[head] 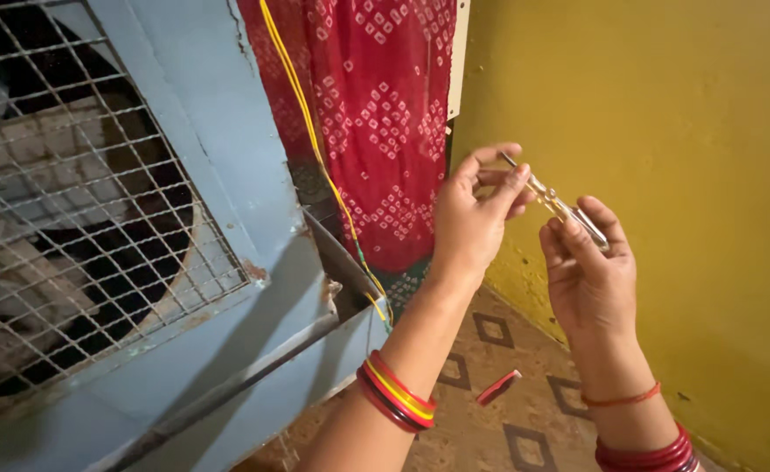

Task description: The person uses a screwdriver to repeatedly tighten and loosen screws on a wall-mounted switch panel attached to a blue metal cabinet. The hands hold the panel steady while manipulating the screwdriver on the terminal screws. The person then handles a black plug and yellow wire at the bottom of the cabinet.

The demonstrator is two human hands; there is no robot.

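Figure. Head view, left to right. At 9 o'clock, one blue metal air cooler [254, 175] with one wire-mesh grille [79, 201]; one yellow wire [315, 140] runs down past its right edge to a rusted corner. At 12 o'clock, one red patterned cloth [376, 114] hangs against one yellow wall [665, 175]. Right of centre, the left hand [472, 223] pinches its fingers together on the metal tip of one clear-handled tester screwdriver [560, 205]; the right hand [590, 275] has its fingers clamped on the handle. The tool is thus held in the air between both hands, apart from the cooler. Step judged in hand: readying or checking the tool's tip. A next move would call for releasing the tip and keeping a firm handle grip. At 6 o'clock, one small red piece [498, 386] lies on the patterned floor [525, 419]. Bangles [395, 400] on both wrists.
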